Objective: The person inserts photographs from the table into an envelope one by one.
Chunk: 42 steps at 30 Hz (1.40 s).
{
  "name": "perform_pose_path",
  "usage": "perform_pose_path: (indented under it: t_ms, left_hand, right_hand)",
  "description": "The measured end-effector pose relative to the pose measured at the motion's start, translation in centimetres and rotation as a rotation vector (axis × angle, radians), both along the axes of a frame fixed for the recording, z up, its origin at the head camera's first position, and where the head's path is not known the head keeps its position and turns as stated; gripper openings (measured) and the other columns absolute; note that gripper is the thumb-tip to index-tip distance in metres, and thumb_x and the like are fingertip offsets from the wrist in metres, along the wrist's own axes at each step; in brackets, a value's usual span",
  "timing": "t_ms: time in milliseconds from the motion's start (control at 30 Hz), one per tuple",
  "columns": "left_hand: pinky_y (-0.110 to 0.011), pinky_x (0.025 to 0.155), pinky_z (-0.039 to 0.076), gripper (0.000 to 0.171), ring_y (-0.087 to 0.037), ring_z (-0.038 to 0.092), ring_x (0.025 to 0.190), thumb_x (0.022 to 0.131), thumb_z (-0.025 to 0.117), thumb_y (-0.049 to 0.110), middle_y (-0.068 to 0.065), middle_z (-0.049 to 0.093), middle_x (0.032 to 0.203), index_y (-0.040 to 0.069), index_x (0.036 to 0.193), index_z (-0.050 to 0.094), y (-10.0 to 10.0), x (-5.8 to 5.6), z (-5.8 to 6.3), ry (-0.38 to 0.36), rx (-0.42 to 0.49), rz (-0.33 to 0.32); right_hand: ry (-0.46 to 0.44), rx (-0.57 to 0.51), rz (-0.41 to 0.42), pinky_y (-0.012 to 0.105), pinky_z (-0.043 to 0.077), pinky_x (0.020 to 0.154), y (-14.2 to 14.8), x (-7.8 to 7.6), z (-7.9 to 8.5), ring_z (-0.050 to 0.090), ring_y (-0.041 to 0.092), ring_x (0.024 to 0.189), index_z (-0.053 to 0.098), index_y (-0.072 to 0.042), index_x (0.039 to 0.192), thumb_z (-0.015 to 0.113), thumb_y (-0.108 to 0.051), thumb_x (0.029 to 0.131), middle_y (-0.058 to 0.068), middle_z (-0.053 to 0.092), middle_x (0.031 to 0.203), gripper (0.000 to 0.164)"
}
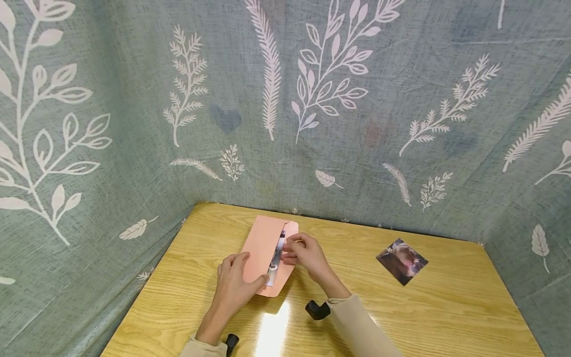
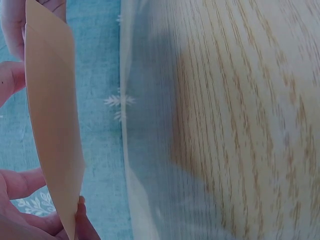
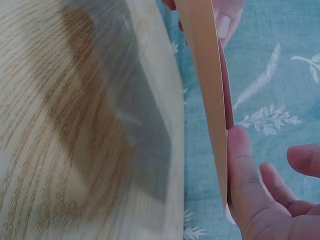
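A pink envelope [image 1: 262, 237] is held up over the wooden table, its long flap turned toward the right. Inside the opening shows a strip of a dark-and-white printed picture [image 1: 276, 258]. My left hand [image 1: 234, 280] grips the envelope's near left part, its thumb lying across the front near the picture's lower end. In the left wrist view this hand [image 2: 25, 217] has fingers on both sides of the paper. My right hand [image 1: 308, 255] touches the opening beside the flap. A finger [image 3: 241, 157] presses in at the slit in the right wrist view, the thumb standing apart.
A square photo print [image 1: 403, 261] lies turned cornerwise on the table [image 1: 357, 238] to the right. Patterned green-blue cloth [image 1: 250, 163] hangs behind the table and at both sides. Black wrist mounts [image 1: 317, 310] stick out near the sleeves.
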<state>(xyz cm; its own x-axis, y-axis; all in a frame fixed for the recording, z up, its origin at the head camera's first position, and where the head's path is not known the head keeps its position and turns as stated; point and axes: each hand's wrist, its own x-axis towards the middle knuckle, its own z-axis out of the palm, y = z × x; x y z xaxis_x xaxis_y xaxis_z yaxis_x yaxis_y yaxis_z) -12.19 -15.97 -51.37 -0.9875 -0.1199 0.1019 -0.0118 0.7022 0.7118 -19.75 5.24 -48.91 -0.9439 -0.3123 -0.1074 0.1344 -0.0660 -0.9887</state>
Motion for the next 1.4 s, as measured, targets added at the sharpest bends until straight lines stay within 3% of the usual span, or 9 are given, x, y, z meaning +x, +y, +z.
perform_pose_path:
  t_ms: [533,867,1133,1400]
  left_hand:
    - [-0.055,0.094,0.041,0.082,-0.036,0.036,0.126,0.076,0.081,0.054,-0.019,0.041,0.141,0.008,0.139,0.056,0.1,0.0,0.2,-0.001,0.002,-0.002]
    - [-0.057,0.095,0.040,0.084,-0.038,0.035,0.127,0.076,0.081,0.056,-0.020,0.040,0.141,0.007,0.139,0.056,0.1,0.0,0.2,0.004,0.000,-0.004]
    - [-0.056,0.096,0.040,0.082,-0.037,0.036,0.127,0.075,0.082,0.054,-0.020,0.042,0.140,0.007,0.138,0.056,0.1,-0.1,0.2,0.008,-0.008,0.010]
    - [-0.057,0.094,0.040,0.084,-0.038,0.035,0.126,0.077,0.081,0.056,-0.021,0.039,0.142,0.006,0.140,0.055,-0.1,0.0,0.1,-0.001,0.003,-0.005]
  right_hand:
    - [0.006,-0.025,0.031,0.046,0.056,0.082,-0.5,0.1,0.3,0.067,0.045,0.095,0.050,0.015,0.126,0.052,-0.011,0.105,0.034,0.058,0.113,0.034]
    - [0.015,-0.007,0.041,0.044,0.057,0.080,-0.4,0.2,0.3,0.068,0.042,0.094,0.051,0.016,0.124,0.052,-0.012,0.105,0.032,0.058,0.113,0.033]
    - [0.057,0.068,0.012,0.046,0.056,0.082,1.0,0.1,0.5,0.067,0.040,0.096,0.053,0.012,0.127,0.055,-0.016,0.104,0.030,0.061,0.116,0.036]
    - [0.118,0.194,-0.086,0.054,0.053,0.084,3.8,0.3,1.0,0.066,0.038,0.096,0.062,0.001,0.122,0.059,-0.017,0.103,0.021,0.065,0.112,0.026]
